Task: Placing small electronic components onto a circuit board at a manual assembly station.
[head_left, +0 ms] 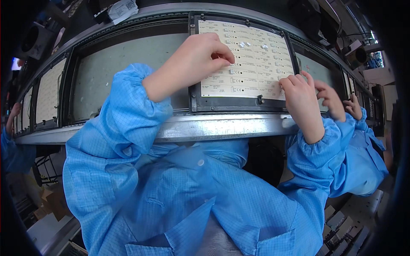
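Note:
A white printed circuit board panel (252, 91) lies in a black frame (194, 85). Rows of small white connectors (279, 65) and black dots run across it, and a few loose white connectors (242, 44) lie in its upper part. My left hand (194, 55) reaches over the panel's left side, thumb and forefinger pinched at a row. A tiny white bit shows at those fingertips, too small to name. My right hand (301, 96) is at the panel's lower right corner, thumb and forefinger closed on its surface. Whatever they hold is hidden.
The frame sits on a conveyor with a metal front rail (222, 128). Another framed panel (50, 91) stands to the left. Close on my right is a co-worker's blurred hand (333, 100) and blue sleeve. A crumpled white bag (123, 10) lies behind the conveyor.

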Action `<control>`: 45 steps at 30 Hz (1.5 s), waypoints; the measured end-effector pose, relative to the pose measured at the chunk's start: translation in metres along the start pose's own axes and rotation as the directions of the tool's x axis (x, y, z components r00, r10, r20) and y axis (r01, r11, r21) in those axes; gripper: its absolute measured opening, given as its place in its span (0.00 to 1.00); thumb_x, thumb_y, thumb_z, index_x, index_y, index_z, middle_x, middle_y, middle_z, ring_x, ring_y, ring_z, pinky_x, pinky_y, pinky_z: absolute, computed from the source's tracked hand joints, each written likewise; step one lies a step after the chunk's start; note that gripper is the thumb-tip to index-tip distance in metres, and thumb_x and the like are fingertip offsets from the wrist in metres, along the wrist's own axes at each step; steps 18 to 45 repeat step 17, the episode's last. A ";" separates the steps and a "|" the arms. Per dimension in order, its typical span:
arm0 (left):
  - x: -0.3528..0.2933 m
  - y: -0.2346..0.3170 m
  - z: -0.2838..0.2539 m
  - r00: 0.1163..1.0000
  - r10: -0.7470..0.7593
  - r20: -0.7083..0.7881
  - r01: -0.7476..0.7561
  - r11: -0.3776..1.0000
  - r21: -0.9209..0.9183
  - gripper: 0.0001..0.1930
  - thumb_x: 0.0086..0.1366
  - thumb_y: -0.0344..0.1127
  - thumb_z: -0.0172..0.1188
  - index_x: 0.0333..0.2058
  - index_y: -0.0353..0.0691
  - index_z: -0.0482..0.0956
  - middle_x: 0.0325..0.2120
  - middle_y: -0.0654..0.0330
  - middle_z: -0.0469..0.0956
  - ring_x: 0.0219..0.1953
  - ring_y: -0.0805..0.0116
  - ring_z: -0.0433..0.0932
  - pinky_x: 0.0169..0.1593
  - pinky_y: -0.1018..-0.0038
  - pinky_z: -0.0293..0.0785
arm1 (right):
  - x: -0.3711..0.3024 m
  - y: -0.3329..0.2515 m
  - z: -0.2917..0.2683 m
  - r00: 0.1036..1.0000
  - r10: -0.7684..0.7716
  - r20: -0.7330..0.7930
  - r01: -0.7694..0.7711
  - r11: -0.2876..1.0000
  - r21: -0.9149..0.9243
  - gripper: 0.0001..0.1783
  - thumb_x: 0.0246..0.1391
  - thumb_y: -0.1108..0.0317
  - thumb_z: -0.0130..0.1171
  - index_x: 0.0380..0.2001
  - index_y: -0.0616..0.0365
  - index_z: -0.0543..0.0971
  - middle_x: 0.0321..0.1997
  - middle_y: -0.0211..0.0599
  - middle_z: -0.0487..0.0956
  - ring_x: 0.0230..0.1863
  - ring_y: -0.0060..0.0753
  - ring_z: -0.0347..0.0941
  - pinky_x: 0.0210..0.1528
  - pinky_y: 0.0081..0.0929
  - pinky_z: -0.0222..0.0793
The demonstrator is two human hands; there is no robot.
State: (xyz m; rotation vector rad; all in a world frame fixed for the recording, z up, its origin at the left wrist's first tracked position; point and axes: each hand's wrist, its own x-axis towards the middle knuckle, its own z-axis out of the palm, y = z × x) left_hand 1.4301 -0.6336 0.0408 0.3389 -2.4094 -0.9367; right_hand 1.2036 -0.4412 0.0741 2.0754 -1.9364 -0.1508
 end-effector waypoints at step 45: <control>-0.159 -0.038 -0.193 0.839 0.014 -0.545 0.288 0.837 0.465 0.09 0.66 0.31 0.60 0.42 0.39 0.84 0.41 0.58 0.82 0.45 0.62 0.80 0.51 0.68 0.75 | 0.031 -0.025 -0.013 0.968 0.019 -0.251 0.037 0.976 0.216 0.16 0.56 0.77 0.58 0.48 0.55 0.74 0.41 0.43 0.77 0.49 0.46 0.72 0.58 0.39 0.64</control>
